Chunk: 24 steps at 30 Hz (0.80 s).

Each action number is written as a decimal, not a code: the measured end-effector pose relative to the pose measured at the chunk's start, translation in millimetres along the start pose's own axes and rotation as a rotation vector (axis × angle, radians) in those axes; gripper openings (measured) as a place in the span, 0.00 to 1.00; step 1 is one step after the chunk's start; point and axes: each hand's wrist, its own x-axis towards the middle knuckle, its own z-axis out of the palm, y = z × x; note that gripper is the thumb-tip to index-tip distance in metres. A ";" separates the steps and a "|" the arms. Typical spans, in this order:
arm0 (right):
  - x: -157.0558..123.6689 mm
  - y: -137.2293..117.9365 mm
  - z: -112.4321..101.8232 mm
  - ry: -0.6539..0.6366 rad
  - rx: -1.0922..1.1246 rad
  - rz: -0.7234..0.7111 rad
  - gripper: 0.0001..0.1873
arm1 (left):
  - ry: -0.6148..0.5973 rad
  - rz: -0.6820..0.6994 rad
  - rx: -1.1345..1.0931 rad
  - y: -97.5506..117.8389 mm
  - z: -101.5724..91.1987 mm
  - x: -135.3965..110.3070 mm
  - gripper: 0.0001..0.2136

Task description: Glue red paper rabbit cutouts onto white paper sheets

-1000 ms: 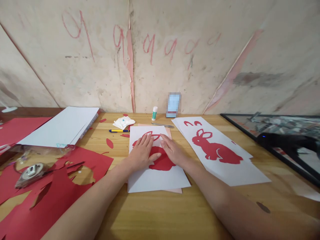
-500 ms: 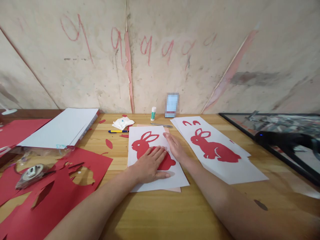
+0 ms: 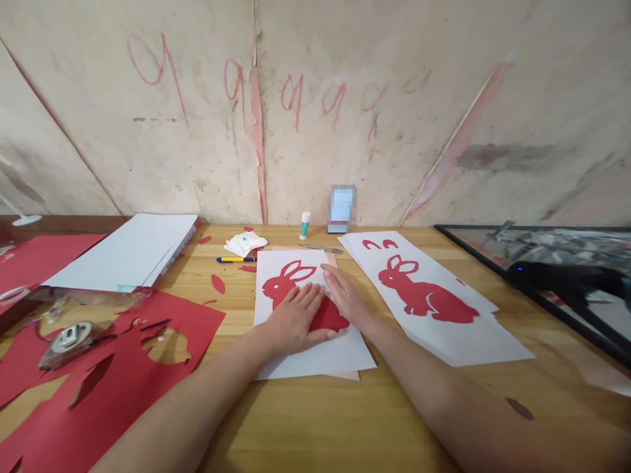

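A red paper rabbit lies on a white sheet of paper in front of me, partly covered by my hands. My left hand rests flat over the rabbit's body, fingers stretched out and holding nothing. At the sheet's right edge, my right hand lies with its fingers extended, beside the rabbit's back. A pinkish sheet peeks out from under the white one. To the right, a second red rabbit lies on another white sheet, with two small red arched pieces above it.
Cut red paper and a tape measure lie at left, below a stack of white paper. A glue stick, a phone, tweezers and a pen are at the back. A dark-framed tray stands right.
My left hand has shifted slightly up and left on the rabbit, its thumb closer to the fingers. The whole view has moved a little; the right hand stays at the sheet's edge.
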 end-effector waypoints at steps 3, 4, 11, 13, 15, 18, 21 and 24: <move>-8.1 -9.3 2.2 -0.068 -0.139 -0.121 0.38 | 0.009 -0.123 0.050 -12.7 2.7 0.7 0.43; -11.2 -12.4 3.6 -0.104 -0.197 -0.169 0.38 | 0.010 -0.141 0.061 -15.4 4.2 0.8 0.43; -23.1 -23.6 10.4 -0.355 -0.536 -0.233 0.40 | 0.039 -0.144 0.055 -18.8 6.9 1.9 0.39; -23.6 -25.7 10.6 -0.403 -0.608 -0.209 0.41 | 0.060 -0.177 0.071 -24.2 4.8 1.8 0.36; -23.9 -28.7 10.9 -0.471 -0.672 -0.178 0.43 | 0.081 -0.242 0.105 -32.2 3.7 1.1 0.35; -24.5 -34.2 12.0 -0.550 -0.735 -0.144 0.47 | 0.087 -0.315 0.148 -43.0 5.3 0.1 0.37; -25.2 -37.6 12.7 -0.567 -0.753 -0.130 0.47 | 0.083 -0.309 0.170 -47.1 8.3 0.2 0.38; -25.5 -37.1 11.8 -0.574 -0.747 -0.124 0.47 | 0.097 -0.319 0.162 -47.4 8.8 0.9 0.40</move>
